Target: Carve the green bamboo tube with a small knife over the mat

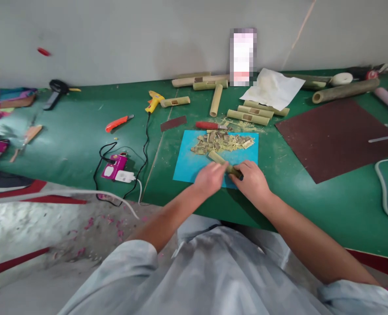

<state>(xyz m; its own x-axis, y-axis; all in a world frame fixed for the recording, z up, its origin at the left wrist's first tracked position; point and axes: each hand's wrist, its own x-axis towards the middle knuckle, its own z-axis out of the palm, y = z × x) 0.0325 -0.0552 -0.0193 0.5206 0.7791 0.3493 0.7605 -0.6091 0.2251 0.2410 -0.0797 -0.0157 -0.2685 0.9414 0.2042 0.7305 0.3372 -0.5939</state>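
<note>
Right hand [252, 176] grips the bamboo tube [215, 157] at its 4-o'clock end, apparently mid-working; next move calls for firm bracing; left hand [211, 178] grip indeterminable.

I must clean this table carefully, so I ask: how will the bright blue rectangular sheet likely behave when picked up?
The bright blue rectangular sheet looks thin and flat, so it may bend. The loose brown-and-green woody chips heaped on it would probably slide off if it tilts.

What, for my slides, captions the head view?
Left hand and right hand on greenish bamboo tube over rectangular blue sheet.
</note>
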